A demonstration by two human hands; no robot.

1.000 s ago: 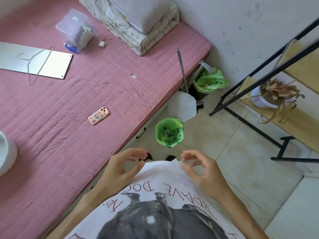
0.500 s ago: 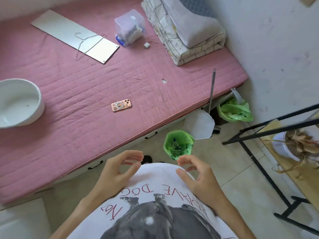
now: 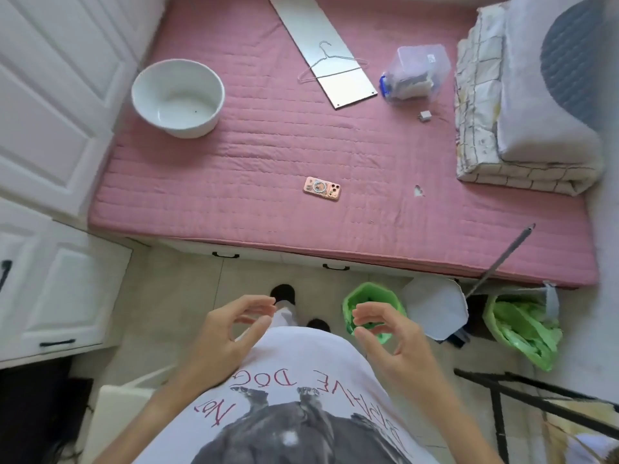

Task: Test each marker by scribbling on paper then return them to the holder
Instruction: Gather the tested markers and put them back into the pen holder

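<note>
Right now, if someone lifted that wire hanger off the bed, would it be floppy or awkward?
The wire hanger looks thin and bare, so it is probably very light and springy rather than floppy. It lies partly on the flat white panel, so it might slide or scrape there. Its open hook could snag the quilted pink mattress cover.

Both hands empty, fingers loosely curled, at lower centre: left hand (image 3: 231, 333), right hand (image 3: 390, 333). Pink mattress (image 3: 268, 155) above bears white basin (image 3: 177, 97) and phone (image 3: 322, 188).

No markers, paper or holder discernible.
</note>
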